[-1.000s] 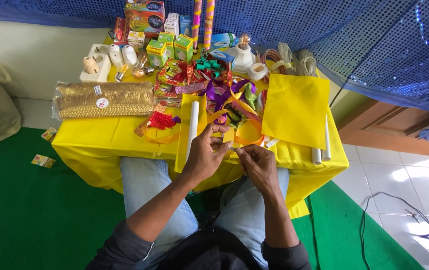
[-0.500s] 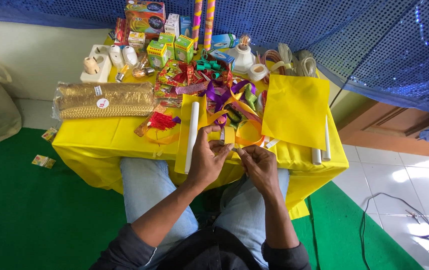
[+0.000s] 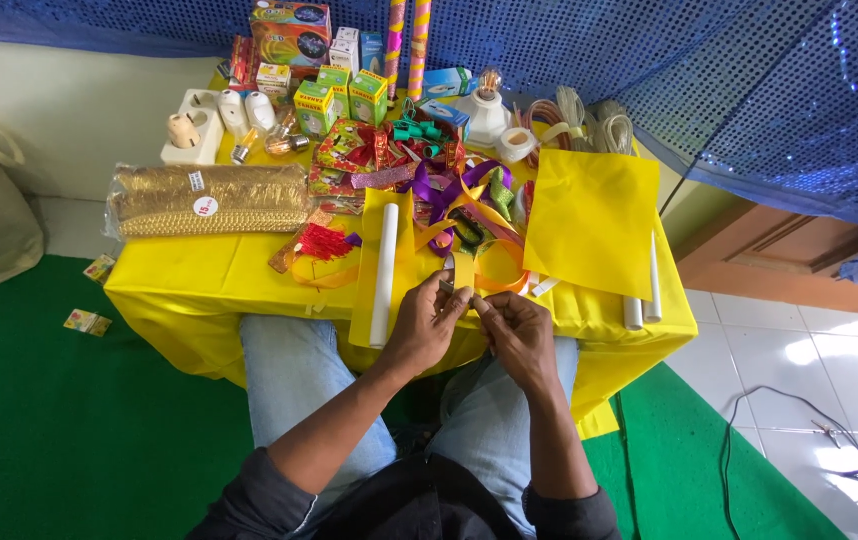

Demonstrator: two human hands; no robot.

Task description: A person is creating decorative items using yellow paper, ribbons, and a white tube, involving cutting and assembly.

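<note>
A single head-worn camera looks steeply down from above the seated person, close over the left hand (image 3: 427, 325) and right hand (image 3: 514, 335), facing forward across the yellow table (image 3: 199, 285) beyond them toward the blue curtain (image 3: 729, 90).

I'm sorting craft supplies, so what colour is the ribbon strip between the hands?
Yellow; the ribbon strip shows best in the head view, pinched between left hand and right hand.

A gold trim bundle (image 3: 211, 198), small boxes (image 3: 341, 97) and a white tube (image 3: 385, 272) lie on the yellow table (image 3: 199, 285).
</note>
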